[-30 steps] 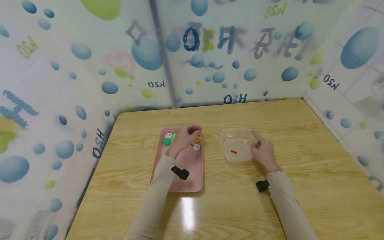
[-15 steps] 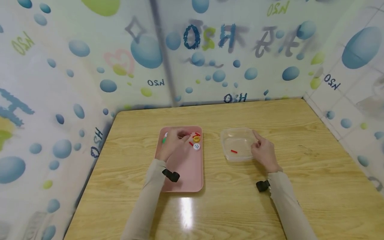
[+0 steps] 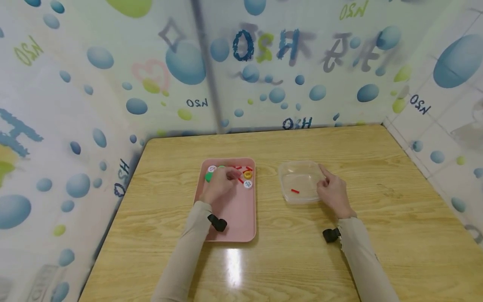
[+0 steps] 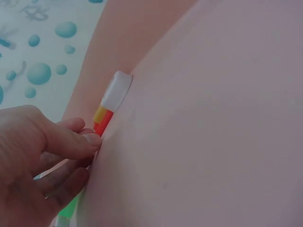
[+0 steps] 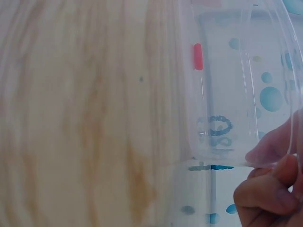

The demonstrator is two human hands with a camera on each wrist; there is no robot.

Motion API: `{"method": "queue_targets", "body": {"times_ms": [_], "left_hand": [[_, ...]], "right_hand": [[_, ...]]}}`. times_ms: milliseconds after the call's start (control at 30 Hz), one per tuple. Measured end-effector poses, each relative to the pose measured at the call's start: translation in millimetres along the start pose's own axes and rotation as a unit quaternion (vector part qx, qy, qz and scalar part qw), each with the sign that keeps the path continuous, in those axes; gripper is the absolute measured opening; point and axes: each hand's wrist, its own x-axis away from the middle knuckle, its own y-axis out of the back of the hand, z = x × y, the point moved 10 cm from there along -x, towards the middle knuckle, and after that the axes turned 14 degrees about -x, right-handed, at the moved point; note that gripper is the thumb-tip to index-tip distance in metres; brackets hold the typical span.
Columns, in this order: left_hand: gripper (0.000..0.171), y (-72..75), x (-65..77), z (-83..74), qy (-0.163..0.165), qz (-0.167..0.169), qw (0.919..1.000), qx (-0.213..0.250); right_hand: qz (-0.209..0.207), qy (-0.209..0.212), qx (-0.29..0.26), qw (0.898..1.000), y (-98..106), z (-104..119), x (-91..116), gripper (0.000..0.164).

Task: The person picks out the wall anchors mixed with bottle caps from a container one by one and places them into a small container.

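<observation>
My left hand (image 3: pixel 220 183) is over the upper part of a pink tray (image 3: pixel 235 220), fingers loosely bent. In the left wrist view its thumb tip (image 4: pixel 93 139) is close beside a small red stick (image 4: pixel 105 123); whether they touch is unclear. Several red sticks (image 3: pixel 240 181) lie by a yellow cap (image 3: pixel 247 174) and a white cap (image 3: pixel 247 184). My right hand (image 3: pixel 333 192) pinches the right rim of a clear plastic container (image 3: pixel 302 181) between thumb and fingers. One red stick (image 3: pixel 295 191) lies inside; it also shows in the right wrist view.
Another white cap (image 3: pixel 212 169) and a green cap (image 3: pixel 208 177) lie at the tray's upper left, partly behind the left hand. Tray and container stand side by side, apart, on a wooden table (image 3: pixel 286 260). A patterned wall (image 3: pixel 264 109) rises behind the table.
My left hand has drawn back left and down from the tray's upper right corner, uncovering red sticks there, then shifted slightly right. The right hand and container have stayed in place.
</observation>
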Motion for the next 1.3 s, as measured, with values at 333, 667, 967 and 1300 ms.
{"method": "queue_targets", "body": {"times_ms": [333,667,967,1300], "left_hand": [[0.016,-0.1,-0.5,-2.4,0.016,-0.015,0.9995,-0.024],[0.015,21.7,7.4,-6.1,0.013,-0.057,0.9981,-0.021],[0.017,43.5,15.1,-14.6,0.002,-0.095,0.9954,-0.008],[0.016,56.8,14.2,-13.0,-0.003,-0.129,0.9916,-0.008]], "right_hand": [[-0.002,0.015,-0.004,1.000,0,0,-1,0.060],[-0.001,0.009,-0.005,1.000,0,1,1,0.061],[-0.002,0.008,0.000,1.000,1,0,1,0.061],[-0.001,0.020,0.005,1.000,-1,2,1,0.062]]}}
